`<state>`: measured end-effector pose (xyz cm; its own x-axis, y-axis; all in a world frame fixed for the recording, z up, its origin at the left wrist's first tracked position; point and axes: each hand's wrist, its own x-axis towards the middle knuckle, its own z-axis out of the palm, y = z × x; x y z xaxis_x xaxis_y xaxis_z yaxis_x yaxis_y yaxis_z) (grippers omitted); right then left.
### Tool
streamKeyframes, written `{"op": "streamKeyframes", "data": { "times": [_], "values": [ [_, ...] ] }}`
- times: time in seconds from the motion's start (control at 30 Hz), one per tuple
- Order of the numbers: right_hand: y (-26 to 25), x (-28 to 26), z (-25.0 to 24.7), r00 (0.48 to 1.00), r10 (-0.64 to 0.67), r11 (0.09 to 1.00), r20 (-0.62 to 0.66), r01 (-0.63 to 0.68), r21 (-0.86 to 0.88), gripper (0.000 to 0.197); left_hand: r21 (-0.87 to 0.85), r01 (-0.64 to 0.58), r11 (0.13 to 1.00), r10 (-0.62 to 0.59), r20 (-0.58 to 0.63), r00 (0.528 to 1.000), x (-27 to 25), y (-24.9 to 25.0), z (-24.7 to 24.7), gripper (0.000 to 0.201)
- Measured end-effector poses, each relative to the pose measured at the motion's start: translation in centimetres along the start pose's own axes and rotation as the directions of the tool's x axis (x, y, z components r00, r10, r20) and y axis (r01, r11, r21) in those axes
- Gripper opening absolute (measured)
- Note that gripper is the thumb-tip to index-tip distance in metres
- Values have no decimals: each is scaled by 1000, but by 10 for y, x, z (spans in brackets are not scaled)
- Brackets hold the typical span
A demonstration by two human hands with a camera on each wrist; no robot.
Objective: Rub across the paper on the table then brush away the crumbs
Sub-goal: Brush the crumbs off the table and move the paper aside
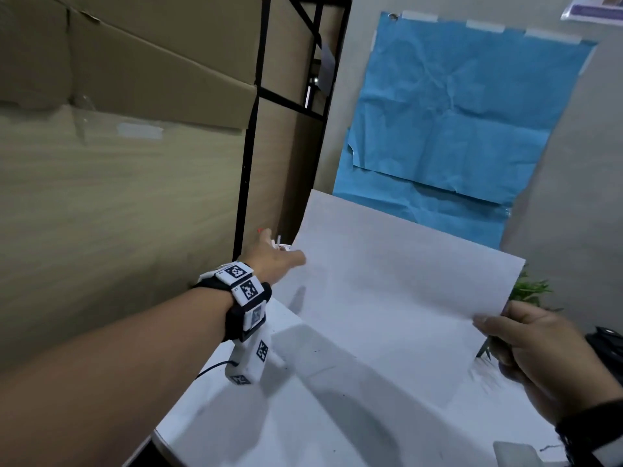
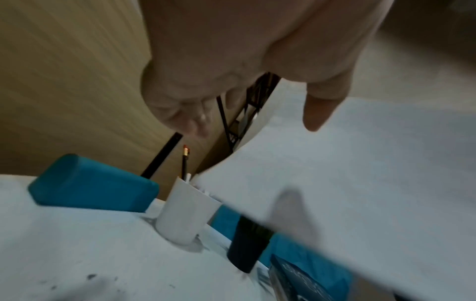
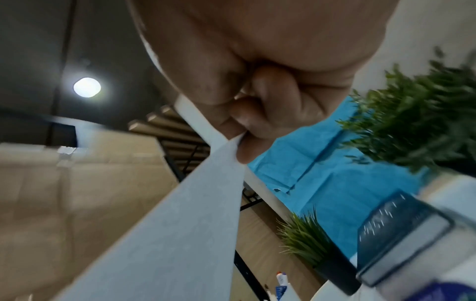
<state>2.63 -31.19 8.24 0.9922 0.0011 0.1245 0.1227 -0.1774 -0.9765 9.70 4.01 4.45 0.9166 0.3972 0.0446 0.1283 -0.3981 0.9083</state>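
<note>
Item: paper [image 1: 387,298], white sheet, lifted and tilted above the tabletop [image 1: 256,429]; pinched at its near right edge by the right hand [image 1: 546,358].
Left hand [image 1: 273,261]: fingers loosely spread, grasping nothing, just beside the sheet's left edge.
Dark crumbs [image 2: 90,277] lie scattered on the tabletop.
Handling advice: tip the sheet gently away from the body and brush with flat fingers, lest it crease.
White cup [image 2: 185,211]: holds a pencil [image 2: 185,160] and pens.
Dark pot [image 2: 247,250]: contents hidden under the sheet.

left hand [image 2: 244,67] hangs slack above a white cup [image 2: 185,213], beside the lifted paper [image 2: 373,193].
</note>
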Motion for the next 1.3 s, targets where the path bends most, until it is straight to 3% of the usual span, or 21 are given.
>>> {"op": "streamKeyframes", "data": {
  "times": [0.1, 0.2, 0.27, 0.33, 0.4, 0.47, 0.53, 0.6, 0.7, 0.77, 0.87, 0.93, 1.03, 1.13, 1.23, 1.3],
  "values": [
    [3, -3, -9, 991, 117, 988, 67, -122, 91, 15, -25, 22, 999, -19, 102, 995, 1, -9, -10, 67],
    [8, -4, -18, 982, 174, 975, 67, -182, 127, 18, -285, 54, 957, -12, 148, 989, -4, -21, -18, 19],
    [15, -5, -24, 977, 205, 965, 66, -213, 154, 15, -417, 97, 904, -18, 189, 982, -11, -25, -20, 17],
    [24, -12, -32, 969, 240, 949, 62, -248, 196, 15, -444, 95, 891, -4, 202, 979, -22, -22, -20, 13],
    [36, -25, -43, 957, 290, 927, 7, -282, 246, 26, -379, 87, 921, -12, 198, 980, -30, -17, -18, 5],
    [54, -47, -61, 940, 331, 911, -87, -294, 288, 37, -161, 32, 987, -3, 178, 984, -41, -10, -12, 7],
    [77, -75, -83, 907, 385, 891, -173, -316, 324, 41, 126, -169, 978, 137, 228, 964, -63, 2, -1, 6],
    [103, -108, -108, 859, 446, 862, -252, -335, 381, 39, 379, -420, 825, 233, 449, 863, -95, 18, 15, 13],
    [125, -154, -132, 781, 551, 800, -294, -395, 452, 24, 429, -735, 525, 167, 795, 583, -150, 44, 52, 40],
    [130, -177, -141, 731, 628, 731, -267, -436, 526, 47, 365, -852, 376, 129, 890, 438, -183, 58, 82, 49],
    [129, -200, -148, 667, 719, 629, -194, -506, 590, 64, 266, -927, 263, 146, 939, 311, -228, 73, 130, 35],
    [133, -209, -144, 635, 729, 637, -257, -491, 594, 51, 216, -945, 246, 199, 943, 268, -250, 72, 157, 22],
    [151, -216, -141, 627, 656, 725, -420, -369, 581, 17, 187, -967, 172, 256, 940, 227, -281, 63, 201, 42],
    [168, -217, -140, 617, 615, 779, -491, -376, 502, 21, 243, -964, 104, 266, 928, 262, -304, 55, 231, 58],
    [180, -216, -141, 568, 629, 771, -531, -369, 518, 27, 235, -968, 94, 222, 942, 250, -309, 47, 245, 63],
    [186, -214, -141, 567, 618, 775, -545, -320, 545, 28, 235, -969, 76, 141, 959, 244, -306, 41, 251, 66]
  ]
}}
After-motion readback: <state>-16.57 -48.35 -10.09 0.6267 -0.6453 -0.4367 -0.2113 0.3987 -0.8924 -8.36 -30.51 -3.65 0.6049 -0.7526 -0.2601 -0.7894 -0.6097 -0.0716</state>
